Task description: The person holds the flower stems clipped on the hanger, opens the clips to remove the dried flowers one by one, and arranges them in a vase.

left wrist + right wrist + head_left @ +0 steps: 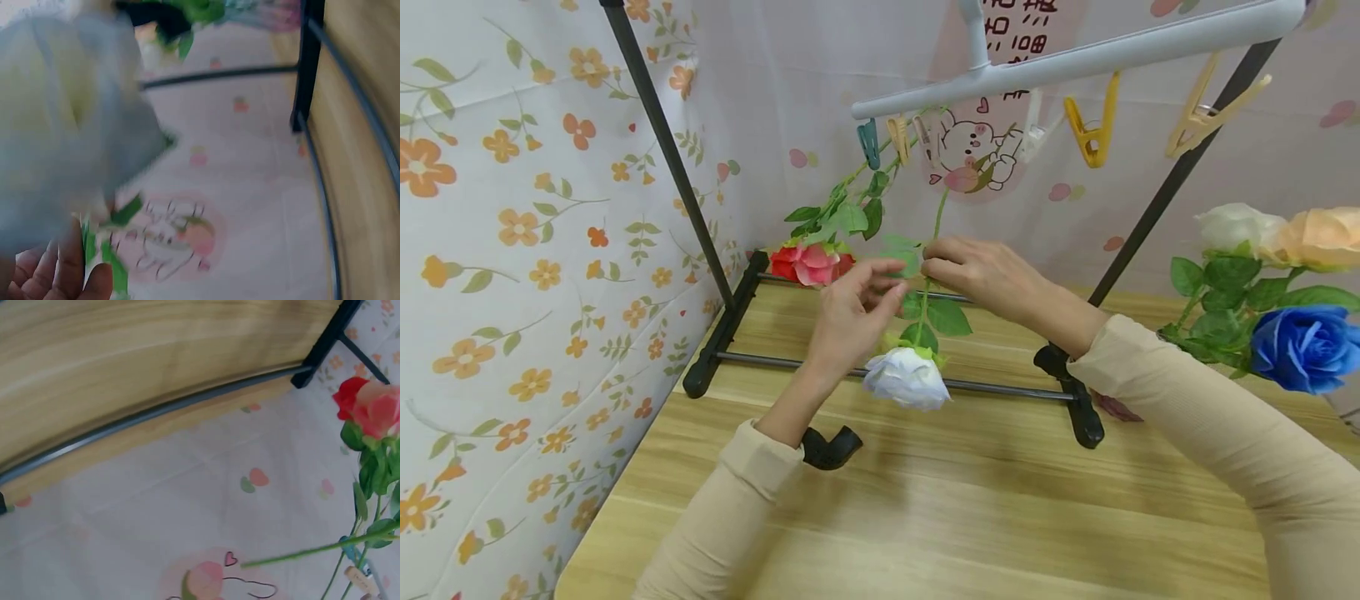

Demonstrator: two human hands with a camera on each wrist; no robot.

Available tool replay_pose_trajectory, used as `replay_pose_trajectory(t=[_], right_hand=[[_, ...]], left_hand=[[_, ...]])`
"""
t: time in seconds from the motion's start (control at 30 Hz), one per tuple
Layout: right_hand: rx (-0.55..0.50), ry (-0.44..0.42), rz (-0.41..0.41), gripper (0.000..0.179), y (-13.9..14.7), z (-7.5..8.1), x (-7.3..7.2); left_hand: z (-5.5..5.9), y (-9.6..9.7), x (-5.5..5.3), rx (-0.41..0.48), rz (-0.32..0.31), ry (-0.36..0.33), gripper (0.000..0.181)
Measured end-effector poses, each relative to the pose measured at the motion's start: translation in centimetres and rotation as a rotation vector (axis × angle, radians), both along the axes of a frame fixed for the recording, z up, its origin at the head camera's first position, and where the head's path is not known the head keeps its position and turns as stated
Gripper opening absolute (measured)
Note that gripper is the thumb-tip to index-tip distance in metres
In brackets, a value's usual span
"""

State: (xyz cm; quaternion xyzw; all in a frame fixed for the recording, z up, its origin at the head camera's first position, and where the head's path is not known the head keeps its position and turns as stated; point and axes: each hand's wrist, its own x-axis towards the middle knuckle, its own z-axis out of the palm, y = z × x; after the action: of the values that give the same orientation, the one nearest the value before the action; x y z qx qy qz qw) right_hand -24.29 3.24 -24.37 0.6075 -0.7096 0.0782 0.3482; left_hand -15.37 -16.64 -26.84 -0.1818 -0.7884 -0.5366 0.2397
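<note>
A pale white-blue artificial rose (907, 379) hangs head-down in the middle of the head view, its stem (940, 212) pointing up. My right hand (981, 271) pinches that stem above the leaves. Left of the stem is my left hand (859, 312), fingers loosely bent beside the leaves; no grip on them shows. The same bloom (69, 125) fills much of the left wrist view, blurred, above my left fingers (53, 275). In the right wrist view the stem's free end (300, 553) crosses in front of the backdrop.
Overhead runs a white hanger bar (1075, 62) with several clothespins, including a yellow one (1092, 125) and a teal one (868, 143). Red and pink roses (812, 262) hang at left. White, peach and blue roses (1307, 346) are at right. A black rack rail (992, 387) crosses the wooden table (925, 517).
</note>
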Motion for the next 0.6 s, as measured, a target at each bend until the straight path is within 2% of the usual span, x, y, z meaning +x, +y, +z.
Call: replay_pose_trajectory(t=[0.07, 0.17, 0.27, 0.33, 0.43, 0.57, 0.6], right_hand=[[-0.029, -0.031, -0.015, 0.019, 0.7, -0.4, 0.4], [-0.078, -0.111, -0.044, 0.023, 1.7, -1.2, 1.4], [-0.131, -0.194, -0.066, 0.023, 2.7, -2.1, 2.7], [-0.173, -0.231, -0.075, 0.020, 3.4, -2.8, 3.5], [-0.256, -0.246, -0.084, 0.009, 4.4, -3.8, 4.6], [-0.400, -0.340, -0.112, 0.043, 5.6, -4.8, 6.8], [-0.428, -0.383, -0.129, 0.044, 5.8, -4.7, 7.6]], left_hand=[[0.6, -1.0, -0.6, 0.002, 0.062, 0.038, 0.024], [1.3, -2.8, -1.7, -0.019, 0.191, 0.103, 0.024], [1.4, -4.7, -2.7, -0.053, 0.299, 0.151, 0.027], [1.3, -5.8, -3.3, -0.080, 0.350, 0.173, 0.031], [1.3, -7.1, -4.1, -0.106, 0.389, 0.169, 0.037], [1.5, -8.2, -5.4, -0.136, 0.384, 0.085, 0.045], [1.6, -8.4, -5.7, -0.149, 0.382, 0.056, 0.047]])
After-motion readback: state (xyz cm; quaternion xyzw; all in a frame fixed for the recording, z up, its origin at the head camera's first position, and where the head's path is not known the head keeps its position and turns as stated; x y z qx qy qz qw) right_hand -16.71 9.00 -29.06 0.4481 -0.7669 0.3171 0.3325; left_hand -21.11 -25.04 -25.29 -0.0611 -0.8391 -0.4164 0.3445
